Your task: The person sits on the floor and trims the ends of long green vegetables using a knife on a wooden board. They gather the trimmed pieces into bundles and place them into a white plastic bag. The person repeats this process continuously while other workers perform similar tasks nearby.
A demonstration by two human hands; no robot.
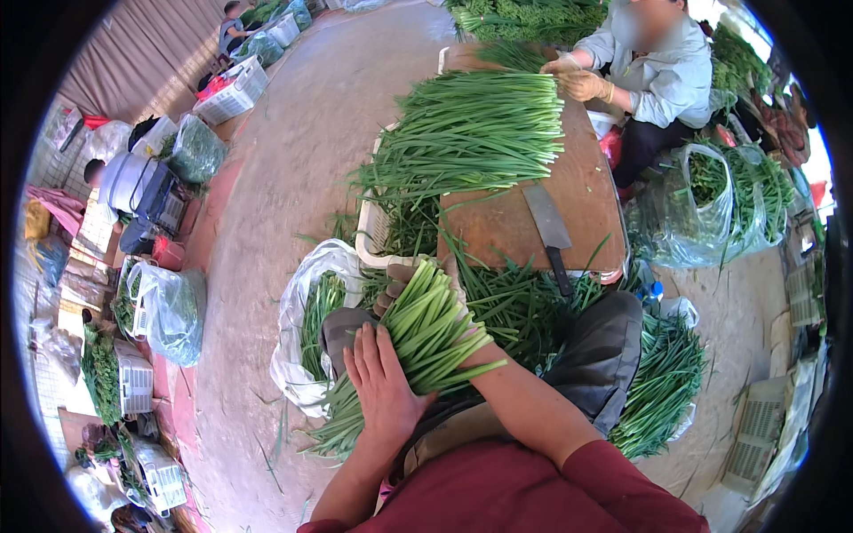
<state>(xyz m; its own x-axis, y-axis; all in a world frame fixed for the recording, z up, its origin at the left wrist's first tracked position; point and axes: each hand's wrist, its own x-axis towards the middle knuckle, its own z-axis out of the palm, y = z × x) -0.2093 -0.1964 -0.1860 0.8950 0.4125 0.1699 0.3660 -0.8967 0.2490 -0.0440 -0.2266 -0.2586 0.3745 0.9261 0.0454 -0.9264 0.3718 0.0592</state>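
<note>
Long green leafy stalks, which look like garlic chives, form a bundle (426,326) that slants across my lap, pale ends up and to the right. My right hand (455,283), in a glove with grey fingertips, reaches around its upper part; the bundle hides much of the palm. Bare, my left hand (383,383) lies over the lower leaves with its thumb tucked at the side. In front, a large pile of the same stalks (473,130) covers part of a wooden board (513,226). A cleaver (546,216) with a black handle lies on the board, the handle past its near edge.
A white plastic basket (374,226) stands by the board. Stalks fill plastic bags (293,353) at my left and lie in a heap (660,386) at my right. Across the board sits a gloved co-worker (656,73). Other people, crates (233,93) and bags line the left side.
</note>
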